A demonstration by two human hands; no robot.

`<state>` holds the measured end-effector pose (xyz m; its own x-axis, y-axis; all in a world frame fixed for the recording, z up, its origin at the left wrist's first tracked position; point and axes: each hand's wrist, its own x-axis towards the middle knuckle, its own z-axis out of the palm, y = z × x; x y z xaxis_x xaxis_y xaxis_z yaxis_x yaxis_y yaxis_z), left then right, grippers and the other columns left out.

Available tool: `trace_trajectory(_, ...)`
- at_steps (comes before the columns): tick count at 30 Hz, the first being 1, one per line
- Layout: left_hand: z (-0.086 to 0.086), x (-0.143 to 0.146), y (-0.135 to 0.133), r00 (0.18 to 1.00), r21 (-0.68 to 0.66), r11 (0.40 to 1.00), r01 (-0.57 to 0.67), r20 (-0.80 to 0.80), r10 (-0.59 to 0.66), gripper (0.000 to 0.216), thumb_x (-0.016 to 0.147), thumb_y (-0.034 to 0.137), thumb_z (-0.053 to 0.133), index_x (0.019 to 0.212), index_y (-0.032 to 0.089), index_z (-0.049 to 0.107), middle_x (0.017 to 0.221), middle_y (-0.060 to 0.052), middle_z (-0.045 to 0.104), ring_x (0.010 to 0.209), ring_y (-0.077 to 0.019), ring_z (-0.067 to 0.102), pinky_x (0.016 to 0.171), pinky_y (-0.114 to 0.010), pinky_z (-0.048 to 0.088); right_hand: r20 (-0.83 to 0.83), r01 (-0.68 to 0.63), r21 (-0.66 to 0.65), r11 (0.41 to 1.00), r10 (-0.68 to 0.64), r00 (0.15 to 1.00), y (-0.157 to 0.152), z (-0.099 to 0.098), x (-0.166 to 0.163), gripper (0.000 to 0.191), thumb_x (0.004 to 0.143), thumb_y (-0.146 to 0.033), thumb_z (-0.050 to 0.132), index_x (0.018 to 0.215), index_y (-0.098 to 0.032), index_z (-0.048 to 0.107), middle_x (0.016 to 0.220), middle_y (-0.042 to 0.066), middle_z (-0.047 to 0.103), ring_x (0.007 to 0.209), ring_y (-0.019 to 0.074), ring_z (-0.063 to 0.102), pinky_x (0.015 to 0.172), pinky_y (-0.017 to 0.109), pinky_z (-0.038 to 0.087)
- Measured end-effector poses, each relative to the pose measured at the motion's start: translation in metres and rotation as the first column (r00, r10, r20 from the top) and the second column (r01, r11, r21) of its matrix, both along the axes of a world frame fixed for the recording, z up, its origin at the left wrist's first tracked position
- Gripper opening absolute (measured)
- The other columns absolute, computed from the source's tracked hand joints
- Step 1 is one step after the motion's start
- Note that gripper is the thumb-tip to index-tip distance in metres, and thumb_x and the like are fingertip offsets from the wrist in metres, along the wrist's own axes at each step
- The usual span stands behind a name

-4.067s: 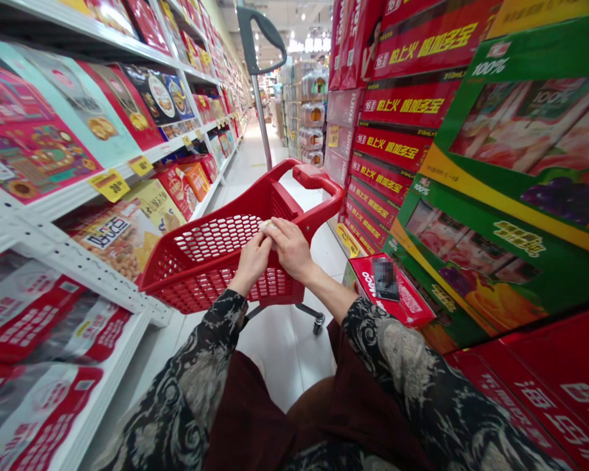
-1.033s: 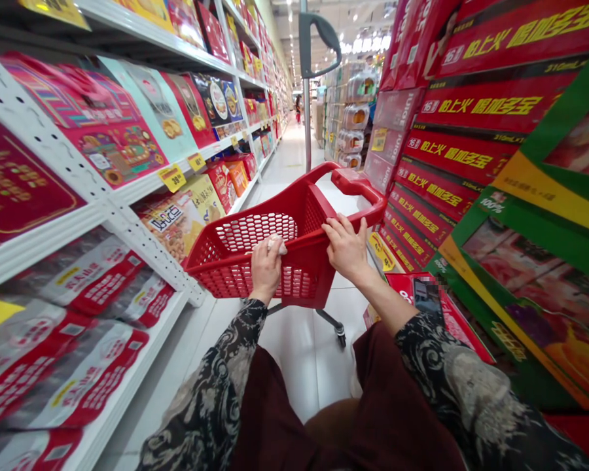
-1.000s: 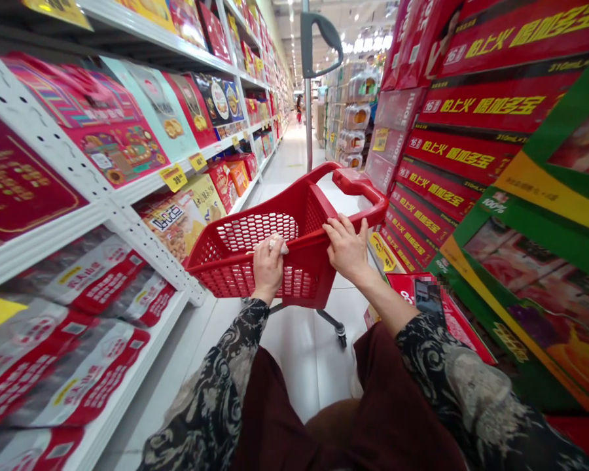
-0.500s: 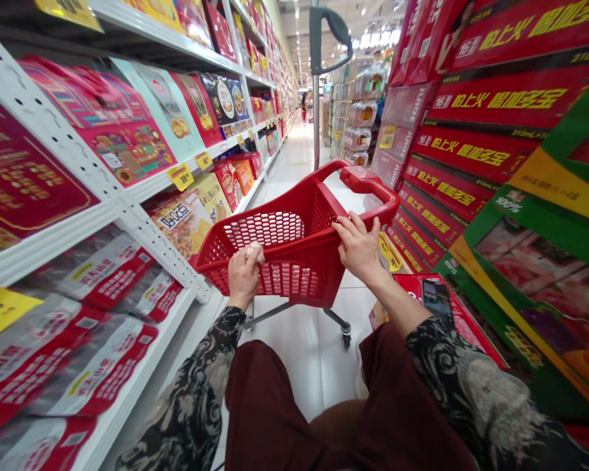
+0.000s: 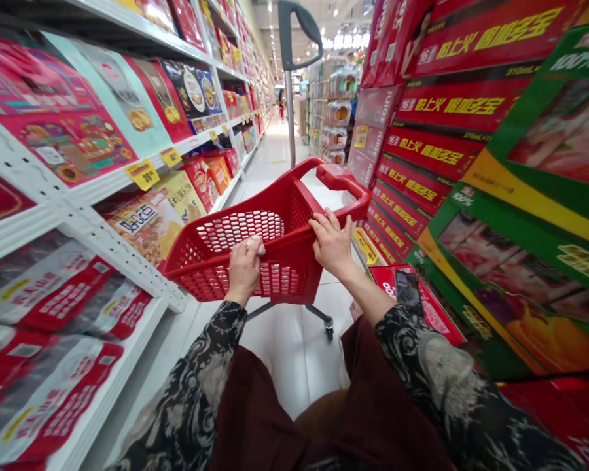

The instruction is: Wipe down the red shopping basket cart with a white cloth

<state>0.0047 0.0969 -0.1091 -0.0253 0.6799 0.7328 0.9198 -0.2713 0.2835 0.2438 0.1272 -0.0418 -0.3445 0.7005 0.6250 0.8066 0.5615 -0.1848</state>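
Observation:
In front of me stands a red plastic shopping cart (image 5: 289,288) with honeycomb-holed sides, on thin grey legs with a black caster. My left hand (image 5: 244,268) is closed at the near rim, with a crumpled white tissue (image 5: 256,244) pinched in its fingers. Further right, my right hand (image 5: 331,242) grips the same rim near the red handle (image 5: 343,183), its fingers hooked over the top and its thumb apart. The cart's inside looks bare where I can see it. A grey loop handle (image 5: 285,39) on a metal pole rises behind.
White shelving (image 5: 49,219) with packaged snacks and gift boxes runs along my left. Stacked red drink cartons (image 5: 432,150) and green fruit boxes (image 5: 500,261) line my right. A phone (image 5: 408,290) lies on a low red box (image 5: 434,314). A person (image 5: 281,103) stands far down the aisle.
My view has turned slightly right, so the cart, shelves and cartons appear further left. Both hands keep their places on the cart's rim.

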Motion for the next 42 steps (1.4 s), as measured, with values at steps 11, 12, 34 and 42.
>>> trace_trajectory(11,0.009,-0.026,-0.022,0.952,0.034,0.985,-0.169,0.264,0.154,0.037,0.083,0.022,0.045,0.117,0.019,0.059,0.112,-0.01,0.063,0.105,-0.0214,0.056,0.098,-0.037,0.04,-0.019,0.0,-0.048,0.999,-0.001,1.0,-0.005,0.002,-0.004,0.051,0.08,-0.011,0.04,0.13,-0.016,0.05,0.144,0.008,0.043,0.141,0.025,0.022,0.112,0.063,0.003)
trace_trajectory(12,0.013,-0.015,-0.022,0.941,0.047,0.986,-0.159,0.311,0.137,0.038,0.083,0.022,0.046,0.118,0.019,0.058,0.113,-0.009,0.063,0.106,-0.0207,0.056,0.098,-0.036,0.04,-0.022,0.008,-0.051,0.999,-0.009,1.0,-0.006,0.002,-0.005,0.051,0.081,-0.011,0.04,0.131,-0.016,0.05,0.145,0.008,0.042,0.141,0.0252,0.021,0.112,0.062,0.004)
trace_trajectory(34,0.021,0.132,-0.029,-0.186,0.076,0.732,0.677,0.98,0.07,0.033,0.087,0.04,0.044,0.099,0.016,0.062,0.108,-0.009,0.067,0.112,-0.0189,0.058,0.098,-0.035,0.045,-0.155,-0.235,-0.153,0.96,0.212,0.965,-0.055,-0.048,-0.02,0.049,0.088,-0.027,0.045,0.134,-0.011,0.047,0.144,0.015,0.042,0.135,0.0222,0.037,0.112,0.04,0.03)
trace_trajectory(42,0.02,0.135,-0.031,-0.203,0.051,0.782,0.621,0.974,0.097,0.014,0.075,0.022,0.062,0.087,0.015,0.064,0.091,-0.005,0.07,0.089,-0.0144,0.065,0.081,-0.026,0.05,-0.478,-0.063,-0.139,0.988,-0.012,0.878,-0.051,-0.057,-0.014,0.051,0.085,-0.02,0.045,0.136,-0.015,0.043,0.135,0.013,0.052,0.127,0.0194,0.047,0.105,0.034,0.04)
